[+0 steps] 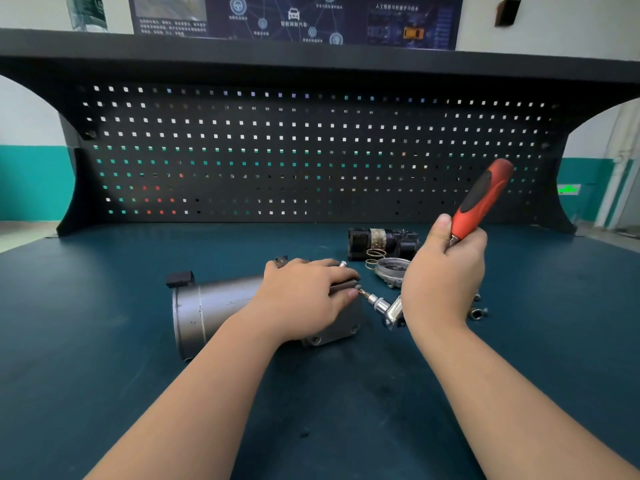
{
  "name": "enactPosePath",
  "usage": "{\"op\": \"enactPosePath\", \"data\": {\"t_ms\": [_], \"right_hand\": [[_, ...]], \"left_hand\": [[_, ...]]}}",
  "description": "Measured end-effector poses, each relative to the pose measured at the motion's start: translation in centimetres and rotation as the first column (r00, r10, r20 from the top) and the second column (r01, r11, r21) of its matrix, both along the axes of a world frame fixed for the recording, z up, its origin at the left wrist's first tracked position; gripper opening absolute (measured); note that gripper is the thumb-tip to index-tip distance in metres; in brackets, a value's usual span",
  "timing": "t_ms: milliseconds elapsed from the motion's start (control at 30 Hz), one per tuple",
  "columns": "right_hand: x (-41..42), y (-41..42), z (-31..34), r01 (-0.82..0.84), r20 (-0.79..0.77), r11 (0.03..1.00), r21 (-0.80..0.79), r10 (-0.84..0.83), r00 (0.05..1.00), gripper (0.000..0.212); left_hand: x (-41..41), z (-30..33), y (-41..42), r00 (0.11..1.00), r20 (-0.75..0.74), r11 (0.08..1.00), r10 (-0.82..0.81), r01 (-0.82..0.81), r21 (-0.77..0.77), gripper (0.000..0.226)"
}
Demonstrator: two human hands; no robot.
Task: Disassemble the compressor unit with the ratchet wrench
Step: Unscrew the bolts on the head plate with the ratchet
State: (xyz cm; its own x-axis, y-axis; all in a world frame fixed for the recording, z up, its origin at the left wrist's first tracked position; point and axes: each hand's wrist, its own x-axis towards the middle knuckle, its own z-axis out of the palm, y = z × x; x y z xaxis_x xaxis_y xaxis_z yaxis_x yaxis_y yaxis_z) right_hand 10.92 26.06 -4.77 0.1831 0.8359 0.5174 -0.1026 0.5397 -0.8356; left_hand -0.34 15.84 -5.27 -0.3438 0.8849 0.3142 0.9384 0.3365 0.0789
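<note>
Grey cast metal under one palm, red-handled wrench in the other fist: a bolt is being worked loose.

The compressor unit [221,306] lies on its side at centre frame, the left hand [304,296] pressing down with fingers curled over its end, probably to stop it rolling. The right hand [446,268] grips the ratchet wrench [481,199], whose bit meets the housing's end face. Right of centre lie a loose cover [391,270], springs [375,254] and a black motor part [381,242]; no container is visible.
</note>
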Motion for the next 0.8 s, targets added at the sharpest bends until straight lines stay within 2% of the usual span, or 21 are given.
{"op": "enactPosePath", "data": {"t_ms": [167, 233, 300, 367, 467, 533, 567, 633, 733, 800], "right_hand": [[0.0, -0.3, -0.1, 0.022, -0.045, 1.0, -0.015, -0.023, 0.999, 0.023], [-0.2, -0.9, -0.1, 0.019, -0.056, 0.997, 0.073, -0.015, 0.998, 0.02], [-0.3, -1.5, 0.0, -0.006, -0.053, 0.969, 0.247, 0.02, 0.998, 0.018], [-0.3, -2.2, 0.1, -0.061, 0.012, 0.888, 0.455, 0.063, 0.998, 0.023], [-0.3, -3.0, 0.1, -0.148, 0.162, 0.676, 0.722, 0.044, 0.986, 0.026], [-0.7, -3.2, -0.2, -0.172, 0.205, 0.562, 0.809, 0.005, 0.979, 0.027], [-0.9, -3.3, -0.3, -0.178, 0.21, 0.546, 0.819, 0.004, 0.978, 0.028], [-0.9, -3.2, -0.3, -0.18, 0.185, 0.611, 0.771, 0.056, 0.981, 0.024], [-0.6, -2.6, 0.0, -0.199, 0.078, 0.779, 0.595, 0.19, 0.979, 0.012], [-0.4, -2.0, 0.2, -0.201, 0.008, 0.854, 0.48, 0.224, 0.975, 0.015]], "left_hand": [[0.1, 0.1, -0.1, 1.0, 0.026, 1.0, -0.003, 0.003, -0.001, 0.034], [0.2, 0.2, -0.2, 0.999, 0.033, 1.0, -0.004, 0.004, -0.006, 0.037], [0.3, 0.4, -0.3, 0.999, 0.039, 1.0, -0.002, 0.002, -0.004, 0.038], [0.4, 0.6, -0.4, 0.999, 0.039, 1.0, -0.002, 0.002, -0.004, 0.037], [0.9, 1.0, -0.8, 0.998, 0.061, 1.0, -0.009, 0.008, 0.021, 0.024], [1.2, 1.2, -1.0, 0.998, 0.059, 1.0, -0.004, 0.003, 0.02, 0.021], [1.2, 1.3, -0.9, 0.998, 0.055, 1.0, -0.004, 0.002, 0.022, 0.016], [1.1, 1.3, -0.7, 0.998, 0.067, 1.0, 0.012, -0.013, 0.018, 0.006], [1.0, 0.9, -0.8, 0.996, 0.061, 0.996, 0.062, -0.057, -0.072, 0.031], [1.3, 1.0, -0.9, 0.994, 0.075, 0.995, 0.082, -0.076, -0.068, 0.034]]}}
